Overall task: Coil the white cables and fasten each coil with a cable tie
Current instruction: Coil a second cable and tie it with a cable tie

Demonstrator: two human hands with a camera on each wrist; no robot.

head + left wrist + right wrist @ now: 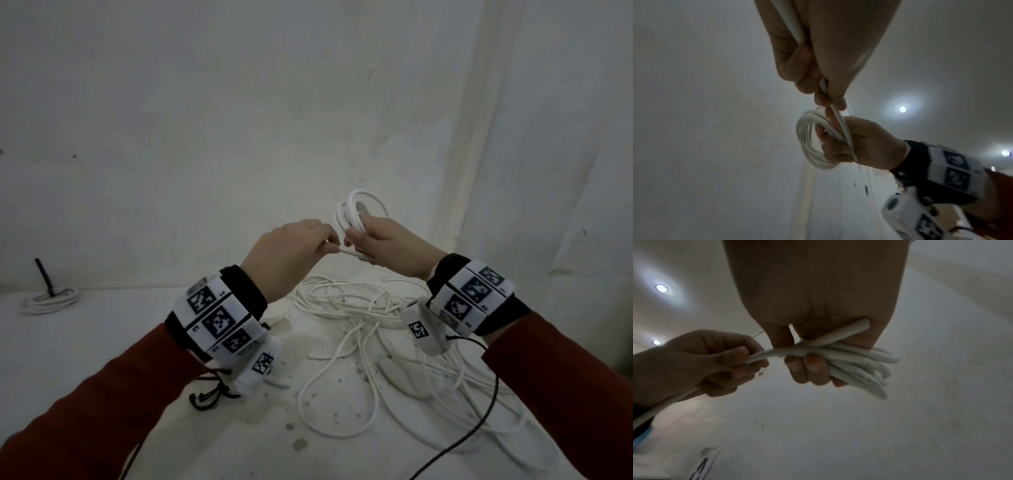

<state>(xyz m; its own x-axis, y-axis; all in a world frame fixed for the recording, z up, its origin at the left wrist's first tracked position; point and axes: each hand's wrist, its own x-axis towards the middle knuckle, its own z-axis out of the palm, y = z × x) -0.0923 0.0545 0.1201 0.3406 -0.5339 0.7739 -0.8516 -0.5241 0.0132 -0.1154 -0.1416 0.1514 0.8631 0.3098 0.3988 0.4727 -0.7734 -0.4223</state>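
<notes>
Currently both hands are raised mid-frame in the head view, well clear of the counter (102,342). Right hand (387,245) grips a small white coil (359,214), fingers (813,368) curled round the bundled loops. Left hand (291,250) pinches the coil's loose cable end (764,354) just beside the right hand, the two almost touching. Loose white cables (359,308) sprawl tangled across the lower centre and lower right, directly under the hands. One finished coil (51,301) lies at the left edge by a black post (44,277). Open counter sits lower left; the pale backdrop (308,102) fills the upper frame.
</notes>
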